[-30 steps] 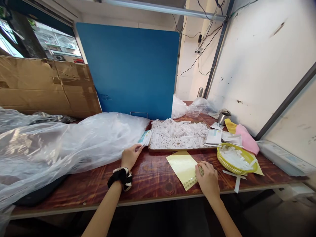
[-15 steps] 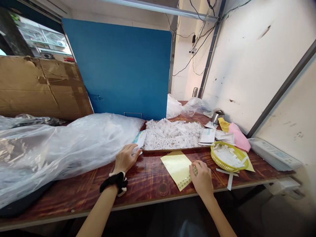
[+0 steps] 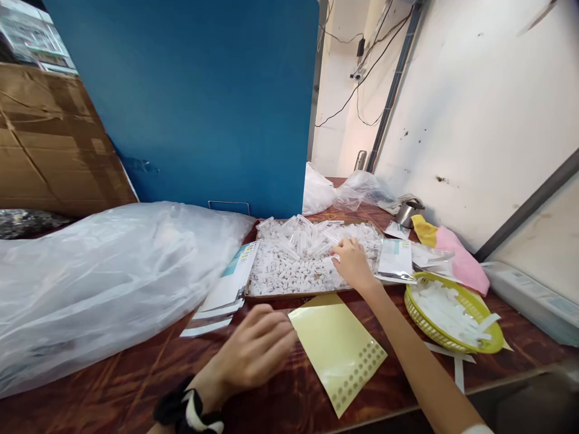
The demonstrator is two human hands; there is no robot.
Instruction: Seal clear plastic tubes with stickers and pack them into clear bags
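Observation:
My right hand (image 3: 351, 260) reaches over the tray of small white pieces and clear packets (image 3: 294, 271), its fingertips at the packets; whether it grips one is hidden. My left hand (image 3: 256, 348), with a black and white band at the wrist, hovers above the table left of the yellow sheet, fingers curled; what it holds, if anything, cannot be made out. The yellow sheet (image 3: 332, 343) lies in front of the tray, with rows of small round dots along its lower right edge. Printed white cards in clear sleeves (image 3: 228, 283) lie left of the tray.
A yellow basket (image 3: 495, 337) of white strips stands at the right, near more sleeved cards (image 3: 395, 259). Behind it are a pink and yellow cloth (image 3: 461, 256) and a metal cup (image 3: 409, 212). A large plastic bag (image 3: 113, 271) covers the left; a blue board (image 3: 203, 108) stands behind.
My right hand has left the yellow sheet and moved up over the tray. My left hand has come away from the sleeved cards, nearer the sheet. The view has shifted closer to the table.

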